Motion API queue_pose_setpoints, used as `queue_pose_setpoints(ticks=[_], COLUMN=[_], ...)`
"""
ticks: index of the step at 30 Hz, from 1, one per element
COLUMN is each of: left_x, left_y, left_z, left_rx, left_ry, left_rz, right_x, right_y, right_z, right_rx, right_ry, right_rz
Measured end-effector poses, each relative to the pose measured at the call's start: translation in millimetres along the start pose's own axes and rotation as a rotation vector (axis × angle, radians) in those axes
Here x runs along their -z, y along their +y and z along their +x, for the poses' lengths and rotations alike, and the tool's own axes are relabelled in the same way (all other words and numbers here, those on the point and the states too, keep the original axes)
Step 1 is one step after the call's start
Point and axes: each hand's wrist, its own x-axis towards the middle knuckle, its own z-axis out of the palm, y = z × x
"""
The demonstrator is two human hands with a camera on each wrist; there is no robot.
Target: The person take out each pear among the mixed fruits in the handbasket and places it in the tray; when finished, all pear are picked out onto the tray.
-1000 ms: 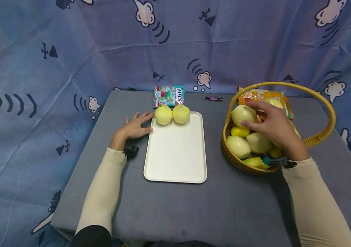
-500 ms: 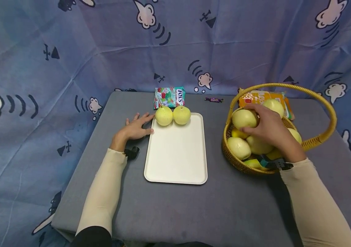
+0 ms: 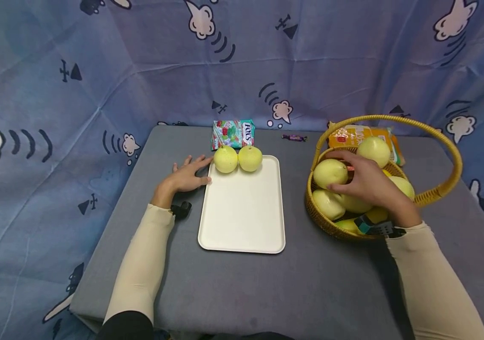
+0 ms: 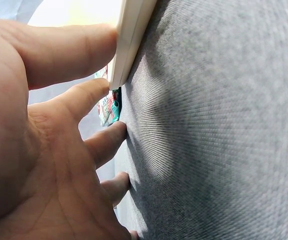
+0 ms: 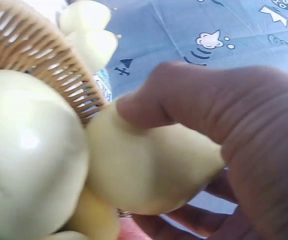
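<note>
The far and left sides are filled by a patterned blue cloth [image 3: 242, 56], before which a grey counter [image 3: 242, 293] is set. On the right of the counter a woven basket [image 3: 315, 215] is placed, spanned by a tall arched handle [image 3: 457, 165]. In the middle a white tray [image 3: 244, 208] is laid flat. Over the basket a pale yellow-green fruit [image 3: 329, 174] is gripped by the right hand [image 3: 369, 184], thumb on its near side, within the left part of the rim; whether it is clear of the fruit below cannot be told. The tray's far left edge is touched by the thumb and forefinger of the left hand [image 3: 185, 175], its fingers spread and nothing grasped. An orange packet [image 3: 352, 133] is partly hidden behind the basket, and a green-and-red packet [image 3: 232, 133] is laid just beyond the tray. Two round yellow-green fruits [image 3: 225, 160] are set side by side at the tray's far left. Farther right, a small purple-wrapped sweet [image 3: 295, 138] is seen.
</note>
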Motion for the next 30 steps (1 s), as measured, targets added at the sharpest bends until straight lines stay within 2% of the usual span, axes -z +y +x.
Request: queue_pose_setpoints(ticks=[5, 11, 15, 21, 30], left_x=[-0.4, 0.6, 0.5, -0.3, -0.2], left_y=[0.0, 2.6, 2.7, 1.6, -0.3], left_z=[0.3, -0.7, -1.1, -0.8, 0.7], left_rx=[-0.003, 0.008, 0.011, 0.008, 0.011], left_ry=[0.000, 0.002, 0.000, 0.000, 0.002], left_rz=[-0.001, 0.007, 0.007, 0.002, -0.009], right_x=[-7.6, -16.7, -19.7, -17.3, -9.4], right_y=[6.2, 11.4, 11.3, 3.4, -21.4], right_z=[-3.4, -2.6, -3.8, -10.8, -19.6], right_rx=[-0.021, 0.068, 0.066, 0.019, 0.094], right_ry=[0.050, 0.132, 0.154, 0.164, 0.161], right_rz=[0.076, 0.117, 0.124, 0.194, 0.267])
